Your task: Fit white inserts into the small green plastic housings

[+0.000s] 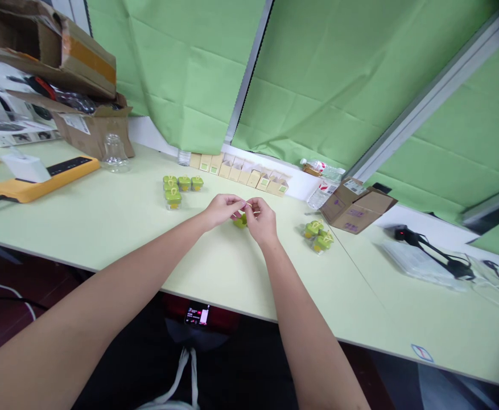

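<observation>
My left hand and my right hand meet over the middle of the table, fingertips pinched close together. Between them shows a short bit of thin pale string. Just under the fingers is a small green-lidded container, partly hidden by my hands. To the left stand several clear little containers with green lids and yellow loops. More of the same green-lidded containers are grouped to the right.
Small tan boxes line the back edge, beside plastic bottles. A cardboard box stands right, near a black strap-like device. At left are an orange power strip, a clear jar and stacked cartons.
</observation>
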`<state>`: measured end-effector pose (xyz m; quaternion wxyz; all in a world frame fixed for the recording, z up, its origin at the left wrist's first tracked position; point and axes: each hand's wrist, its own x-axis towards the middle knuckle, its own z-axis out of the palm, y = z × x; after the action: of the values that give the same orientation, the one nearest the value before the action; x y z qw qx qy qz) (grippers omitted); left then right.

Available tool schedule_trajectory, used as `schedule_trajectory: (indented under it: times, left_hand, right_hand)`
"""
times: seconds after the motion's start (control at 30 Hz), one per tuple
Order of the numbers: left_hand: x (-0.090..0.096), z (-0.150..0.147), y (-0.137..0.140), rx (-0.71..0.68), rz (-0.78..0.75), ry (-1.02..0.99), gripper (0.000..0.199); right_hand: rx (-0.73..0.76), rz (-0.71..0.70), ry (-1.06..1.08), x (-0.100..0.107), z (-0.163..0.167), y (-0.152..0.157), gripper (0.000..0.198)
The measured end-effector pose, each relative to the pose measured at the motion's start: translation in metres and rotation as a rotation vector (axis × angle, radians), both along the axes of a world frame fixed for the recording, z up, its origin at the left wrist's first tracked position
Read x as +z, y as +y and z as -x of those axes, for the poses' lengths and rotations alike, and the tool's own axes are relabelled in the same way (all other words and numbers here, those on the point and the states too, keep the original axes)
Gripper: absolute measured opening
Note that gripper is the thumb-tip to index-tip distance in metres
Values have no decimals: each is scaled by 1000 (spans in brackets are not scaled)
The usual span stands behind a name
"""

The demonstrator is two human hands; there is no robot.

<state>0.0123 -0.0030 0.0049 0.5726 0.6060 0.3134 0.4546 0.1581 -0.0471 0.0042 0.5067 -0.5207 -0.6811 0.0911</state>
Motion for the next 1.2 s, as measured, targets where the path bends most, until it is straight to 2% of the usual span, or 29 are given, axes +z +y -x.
schedule_trajectory:
  times: [0.63,0.83,0.93,1.07,1.2]
  left_hand:
    - [-1,0,2,8,22,-25,21]
    - [-4,0,3,61,-87,42,18]
    - [-7,-2,5,58,-143,96,23]
    - [-12,1,7,110,-256,207,26]
    - [-16,7,10,182,-429,449,21]
  right_hand:
    - [0,11,-20,0,-1,1,17]
    - [-17,-31,-143,-2,-4,3,12]
    - [-23,-70,-226,-1,-7,4,18]
    - [-194,-67,-263,1,-20,6,25]
    - [-374,112,-227,0,-34,9,17]
